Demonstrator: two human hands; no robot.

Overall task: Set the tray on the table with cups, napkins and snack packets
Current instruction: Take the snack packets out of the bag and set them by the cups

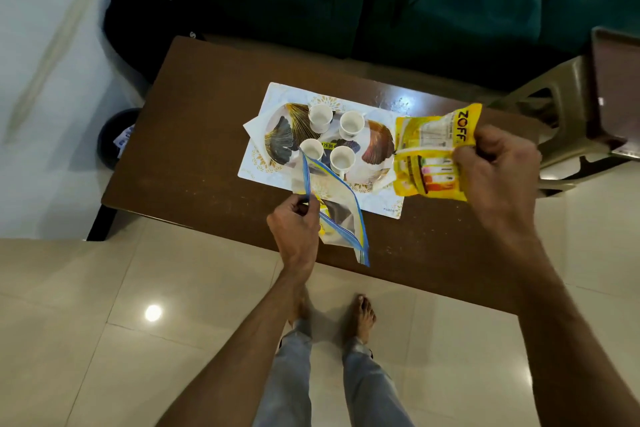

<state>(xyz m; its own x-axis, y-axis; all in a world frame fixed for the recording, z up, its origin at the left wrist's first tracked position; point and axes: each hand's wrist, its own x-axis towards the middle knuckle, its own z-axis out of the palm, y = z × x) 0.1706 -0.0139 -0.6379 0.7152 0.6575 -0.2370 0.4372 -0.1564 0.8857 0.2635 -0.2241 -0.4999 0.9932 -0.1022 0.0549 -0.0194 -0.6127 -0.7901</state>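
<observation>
Yellow ZOFF snack packets (433, 135) hung gripped in my right hand (498, 166), the tray (379, 146) just leftward; my left hand (294, 224) pinched the zip-lock bag (341, 204).

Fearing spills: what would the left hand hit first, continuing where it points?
Past the zip bag it pinches, the left hand likely meets the near-left cup on the tray; depth unclear.

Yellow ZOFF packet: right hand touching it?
Touching. The head view shows the right hand gripping the yellow ZOFF packet at its right edge, fingers curled round it, beside the tray.
</observation>
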